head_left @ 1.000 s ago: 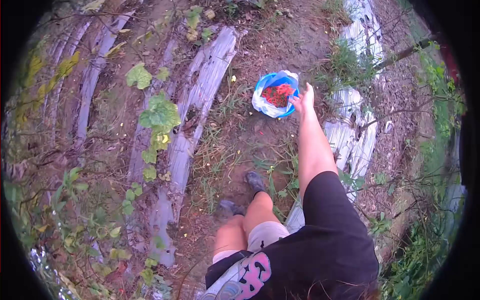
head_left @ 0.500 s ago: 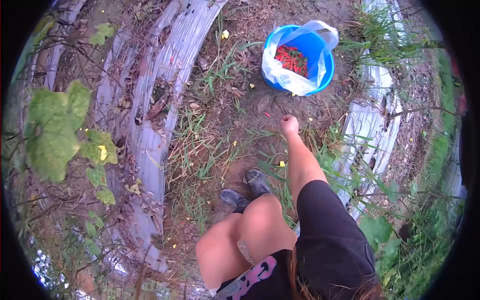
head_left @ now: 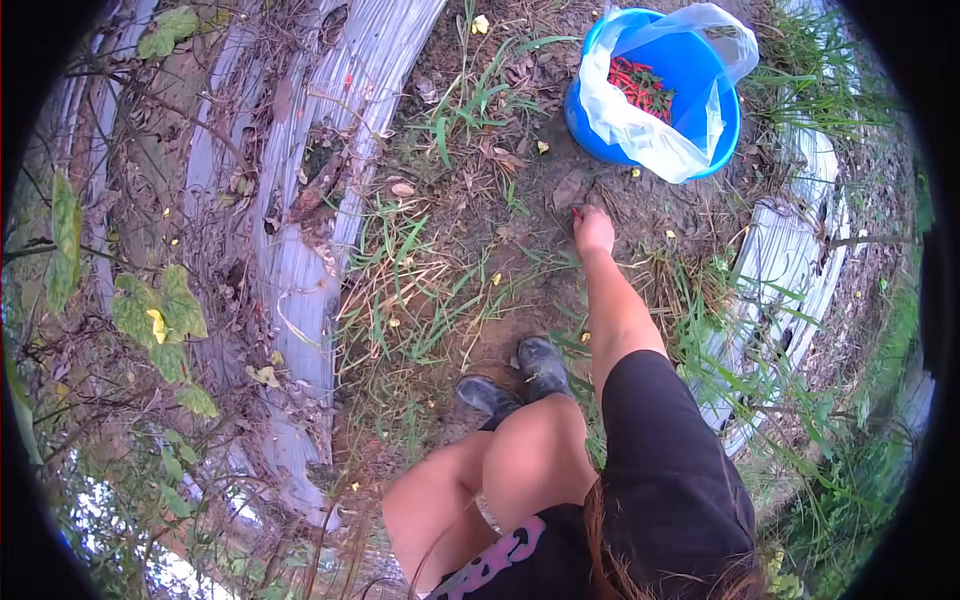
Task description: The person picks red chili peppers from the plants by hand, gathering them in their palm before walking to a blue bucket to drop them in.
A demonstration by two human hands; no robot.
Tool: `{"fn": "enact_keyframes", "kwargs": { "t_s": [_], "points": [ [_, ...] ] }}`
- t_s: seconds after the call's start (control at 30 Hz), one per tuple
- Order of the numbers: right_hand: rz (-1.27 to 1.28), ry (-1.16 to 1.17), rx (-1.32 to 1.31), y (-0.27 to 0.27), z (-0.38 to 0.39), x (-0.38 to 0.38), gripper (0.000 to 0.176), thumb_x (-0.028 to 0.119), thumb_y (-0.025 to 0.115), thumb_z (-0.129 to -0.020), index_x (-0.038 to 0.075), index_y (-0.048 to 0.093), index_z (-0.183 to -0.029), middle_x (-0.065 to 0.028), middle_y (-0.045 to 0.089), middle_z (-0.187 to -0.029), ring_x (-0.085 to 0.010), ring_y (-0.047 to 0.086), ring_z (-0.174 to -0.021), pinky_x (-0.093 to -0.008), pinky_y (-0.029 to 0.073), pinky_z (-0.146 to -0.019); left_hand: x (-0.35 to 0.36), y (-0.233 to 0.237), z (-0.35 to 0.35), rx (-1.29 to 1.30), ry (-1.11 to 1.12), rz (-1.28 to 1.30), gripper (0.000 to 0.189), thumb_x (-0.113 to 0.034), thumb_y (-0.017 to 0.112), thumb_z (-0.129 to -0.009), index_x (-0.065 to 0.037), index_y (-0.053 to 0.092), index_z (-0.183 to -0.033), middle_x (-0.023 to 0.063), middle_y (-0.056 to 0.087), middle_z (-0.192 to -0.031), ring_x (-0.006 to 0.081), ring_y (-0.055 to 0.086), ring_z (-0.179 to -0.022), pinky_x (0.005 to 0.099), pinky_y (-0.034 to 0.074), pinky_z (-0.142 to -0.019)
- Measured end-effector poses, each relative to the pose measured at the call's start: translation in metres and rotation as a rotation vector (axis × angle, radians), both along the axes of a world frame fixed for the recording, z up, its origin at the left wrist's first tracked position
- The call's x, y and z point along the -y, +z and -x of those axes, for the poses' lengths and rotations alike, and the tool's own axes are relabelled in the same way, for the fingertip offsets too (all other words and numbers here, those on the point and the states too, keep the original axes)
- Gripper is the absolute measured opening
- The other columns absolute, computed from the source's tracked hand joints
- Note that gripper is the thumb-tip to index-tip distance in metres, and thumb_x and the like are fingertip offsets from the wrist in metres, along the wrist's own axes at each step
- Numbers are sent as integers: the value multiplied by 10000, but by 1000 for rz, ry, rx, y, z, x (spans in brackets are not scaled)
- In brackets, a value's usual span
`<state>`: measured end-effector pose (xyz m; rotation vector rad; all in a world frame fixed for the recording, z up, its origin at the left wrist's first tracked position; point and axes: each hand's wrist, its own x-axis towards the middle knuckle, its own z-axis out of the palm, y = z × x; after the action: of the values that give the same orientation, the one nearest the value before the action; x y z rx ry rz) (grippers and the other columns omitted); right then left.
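Observation:
My right hand (head_left: 594, 230) reaches down to the bare dirt, fingers curled, with a small red chili (head_left: 577, 211) pinched at the fingertips. Just beyond it stands a blue bucket (head_left: 725, 140) lined with a white plastic bag (head_left: 640, 135); a heap of red chilies (head_left: 640, 88) lies inside. The hand is a short way in front of the bucket, not touching it. I am crouched, knees bent, with my dark shoes (head_left: 545, 362) on the path. My left hand is out of sight.
Grey plastic mulch sheeting (head_left: 300, 270) covers a ridge on the left, and another strip (head_left: 780, 250) runs on the right. Grass tufts and dry stems line the dirt path. Leafy vines (head_left: 160, 310) hang at the left edge.
I have bent lower and moved closer to the bucket. My right hand came away from the bucket rim, dropped to the ground and closed at the loose red chili.

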<state>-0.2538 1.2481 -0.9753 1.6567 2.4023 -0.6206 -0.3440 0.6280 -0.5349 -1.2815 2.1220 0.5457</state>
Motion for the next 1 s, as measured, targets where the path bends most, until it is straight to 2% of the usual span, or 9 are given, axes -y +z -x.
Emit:
{"fn": "enact_keyframes", "kwargs": {
  "t_s": [0.4,0.53,0.6,0.7,0.83,0.87,0.93,0.97,1.0],
  "points": [
    [91,-61,-23,2,9,-2,179,127,607,-748,65,569,-911,-166,602,-929,-327,581,-898,-426,468,-793,4,7,8,55,-57,20,446,-486,428,-839,-86,575,-973,73,566,-825,223,538,-716,335,428,-596],
    [33,-105,-219,11,7,5,231,104,595,-737,38,573,-957,-164,613,-876,-318,600,-825,-408,478,-755,7,11,9,63,-71,17,439,-476,432,-838,-86,578,-975,77,573,-839,230,546,-730,340,434,-606],
    [-44,-129,-437,47,11,17,258,91,591,-733,23,571,-981,-151,614,-837,-293,606,-770,-382,484,-724,7,16,10,68,-80,-1,435,-471,434,-838,-86,580,-976,80,577,-846,233,549,-737,343,437,-611],
    [38,-286,-786,169,38,21,221,40,603,-744,8,578,-961,-95,594,-835,-193,584,-769,-295,468,-717,5,32,10,62,-92,-43,429,-464,438,-837,-86,583,-978,83,582,-857,239,555,-748,347,441,-619],
    [-273,-264,-1125,329,58,-34,213,6,570,-777,9,578,-990,-77,570,-876,-163,558,-813,-254,439,-753,5,74,4,40,-116,-109,422,-454,442,-835,-85,586,-980,87,590,-871,246,562,-763,352,447,-629],
    [-271,-346,-1030,355,59,-52,269,29,576,-788,2,562,-1055,-109,586,-941,-209,577,-854,-286,447,-785,5,87,1,31,-123,-127,420,-452,443,-835,-85,587,-980,89,592,-874,247,564,-766,354,448,-632],
    [-380,-242,-818,375,61,-91,310,89,598,-795,-10,556,-1086,-148,596,-1008,-261,587,-910,-336,452,-810,6,113,-9,28,-144,-160,416,-447,445,-835,-85,589,-981,91,595,-881,251,568,-773,356,451,-637],
    [-373,-295,-624,372,60,-100,356,158,634,-780,-10,568,-1086,-172,604,-1024,-289,589,-934,-371,451,-824,8,131,-18,31,-140,-174,414,-444,446,-834,-85,590,-982,92,597,-885,253,570,-777,358,453,-640],
    [-245,-442,-610,379,58,-106,348,189,658,-759,5,594,-1047,-163,626,-963,-277,605,-892,-362,456,-816,11,145,-27,39,-151,-190,413,-442,447,-834,-85,591,-982,93,599,-888,254,572,-781,359,454,-642]
  ]
}}
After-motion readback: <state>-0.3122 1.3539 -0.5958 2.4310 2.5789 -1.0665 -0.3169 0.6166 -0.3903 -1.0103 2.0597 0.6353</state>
